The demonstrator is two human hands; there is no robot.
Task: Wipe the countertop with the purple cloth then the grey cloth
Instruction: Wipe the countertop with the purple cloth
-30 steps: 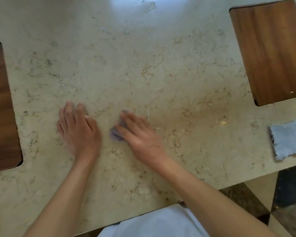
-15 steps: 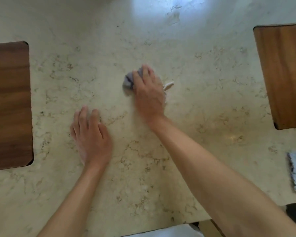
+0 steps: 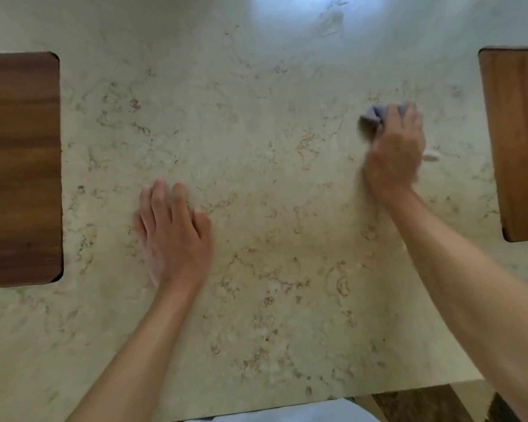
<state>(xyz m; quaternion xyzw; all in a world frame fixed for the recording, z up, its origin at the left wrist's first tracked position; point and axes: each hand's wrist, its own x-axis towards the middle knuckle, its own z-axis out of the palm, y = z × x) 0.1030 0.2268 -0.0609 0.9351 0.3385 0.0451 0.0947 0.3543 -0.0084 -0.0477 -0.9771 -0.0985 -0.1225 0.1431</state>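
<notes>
The beige marble countertop (image 3: pixel 256 123) fills the view. My right hand (image 3: pixel 393 153) presses a bunched purple cloth (image 3: pixel 374 115) onto the counter at the right, close to the right wooden inset; only the cloth's far-left part shows past my fingers. A small pale tag (image 3: pixel 431 155) sticks out beside that hand. My left hand (image 3: pixel 174 236) lies flat on the counter left of centre, fingers together, holding nothing. The grey cloth is hidden behind my right forearm or out of frame.
A dark wooden inset (image 3: pixel 20 166) sits at the left edge and a lighter wooden inset (image 3: pixel 518 141) at the right edge. The counter's near edge (image 3: pixel 287 406) runs along the bottom, with floor beyond at lower right. Glare (image 3: pixel 296 16) marks the far centre.
My right hand has swept the purple cloth from near the left hand, away and then far to the right. The left hand stayed flat. The grey cloth has left the view.
</notes>
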